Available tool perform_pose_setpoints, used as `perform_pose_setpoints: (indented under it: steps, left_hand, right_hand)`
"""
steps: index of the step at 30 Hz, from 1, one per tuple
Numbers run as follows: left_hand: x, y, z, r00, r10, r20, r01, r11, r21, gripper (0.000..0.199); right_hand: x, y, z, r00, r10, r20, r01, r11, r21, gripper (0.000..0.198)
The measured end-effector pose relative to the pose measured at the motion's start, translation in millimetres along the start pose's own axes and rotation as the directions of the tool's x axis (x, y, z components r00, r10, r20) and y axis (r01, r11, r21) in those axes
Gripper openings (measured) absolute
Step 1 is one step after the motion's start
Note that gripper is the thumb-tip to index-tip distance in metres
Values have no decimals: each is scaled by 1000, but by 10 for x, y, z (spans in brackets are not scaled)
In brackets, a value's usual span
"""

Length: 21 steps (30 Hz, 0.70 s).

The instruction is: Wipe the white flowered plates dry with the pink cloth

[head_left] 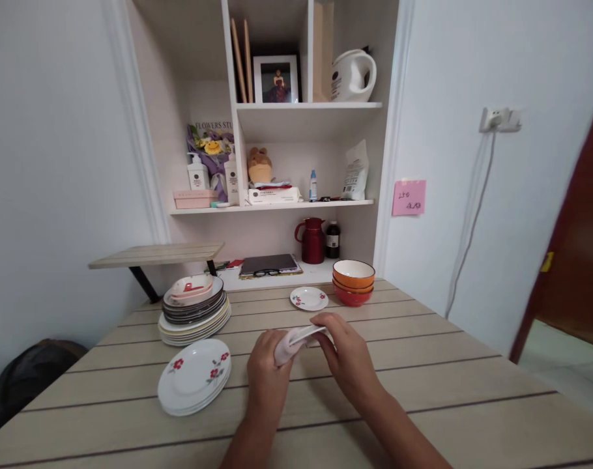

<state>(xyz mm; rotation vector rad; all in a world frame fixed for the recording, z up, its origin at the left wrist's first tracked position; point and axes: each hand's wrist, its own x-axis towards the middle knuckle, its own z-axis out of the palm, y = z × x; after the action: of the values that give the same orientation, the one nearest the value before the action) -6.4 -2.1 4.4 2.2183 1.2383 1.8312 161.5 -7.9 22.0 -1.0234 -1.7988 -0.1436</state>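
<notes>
Where hands (pixel 268 368) grip, crumpled cloth (pixel 283 352) meets plate (pixel 307 333).

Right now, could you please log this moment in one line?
left hand: holds pale cloth against white dish; right hand: grips dish edge; bowls: stacked

The table (pixel 448 368) bears plates (pixel 193 374) and a dish stack (pixel 193 317) left of the fingers (pixel 336 326), a small plate (pixel 309 298) and bowls (pixel 354 288) beyond.

Around the side plate (pixel 312 298): right, nested bowls (pixel 354 284); left, mixed crockery stack (pixel 193 319); front left, stacked plates (pixel 191 378); in front, cloth (pixel 283 352); behind, vacuum jug (pixel 313 242).
</notes>
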Motion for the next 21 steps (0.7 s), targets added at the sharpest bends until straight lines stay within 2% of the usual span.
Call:
perform_pose_setpoints:
  steps: [6, 13, 17, 21]
  left_hand:
    - [3, -20, -21, 999, 39, 10, -39, 998, 57, 9]
    - [-7, -49, -18, 977, 183, 105, -203, 954, 219, 18]
    - [-14, -55, -14, 978, 196, 68, -206, 960, 191, 17]
    - [-9, -25, -14, 995, 84, 45, -86, 994, 67, 12]
  right_hand:
    - [8, 5, -7, 1000, -3, 7, 3, 1000, -20, 19]
    - [24, -142, -5, 993, -106, 54, 111, 989, -99, 29]
    - [-2, -145, 14, 996, -38, 75, 42, 998, -48, 24]
    - [-12, -104, 16, 991, 118, 58, -126, 980, 153, 17]
